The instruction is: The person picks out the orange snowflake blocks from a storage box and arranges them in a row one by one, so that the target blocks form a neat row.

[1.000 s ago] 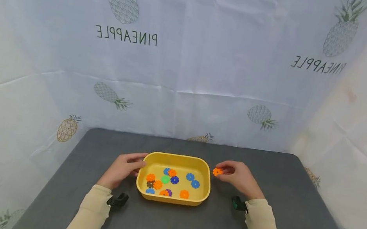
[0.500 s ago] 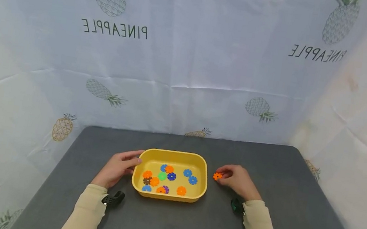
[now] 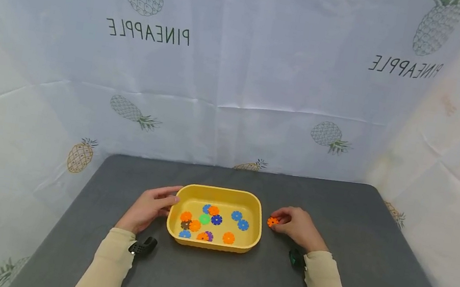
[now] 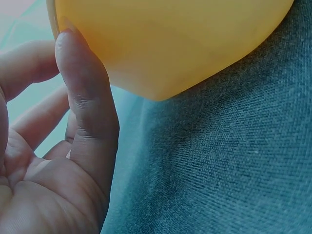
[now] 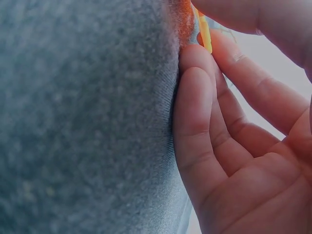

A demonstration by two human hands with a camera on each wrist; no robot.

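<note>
My left hand (image 3: 151, 207) grips the left rim of a yellow plastic tray (image 3: 210, 245), thumb over the edge and fingers at the outer wall. In the left wrist view the thumb (image 4: 87, 92) presses against the yellow wall (image 4: 185, 39). Inside the tray lie several flower-shaped plastic discs, among them a green disc (image 3: 205, 219), a brown disc (image 3: 185, 224) and an orange disc (image 3: 228, 238). Just right of the tray, my right hand (image 3: 297, 227) pinches another orange notched disc (image 3: 273, 222) by its edge. The right wrist view shows its fingers (image 5: 195, 112) low against the grey cloth, the disc's thin edge (image 5: 204, 34) between fingertips.
A dark grey cloth-covered table (image 3: 209, 284) lies under the tray and both hands. A white curtain with pineapple prints (image 3: 240, 75) hangs behind the table's far edge and along both sides.
My right hand has come down slightly toward the table with the orange disc and then stayed nearly still. The left hand keeps its hold on the tray. The head view has shifted a little.
</note>
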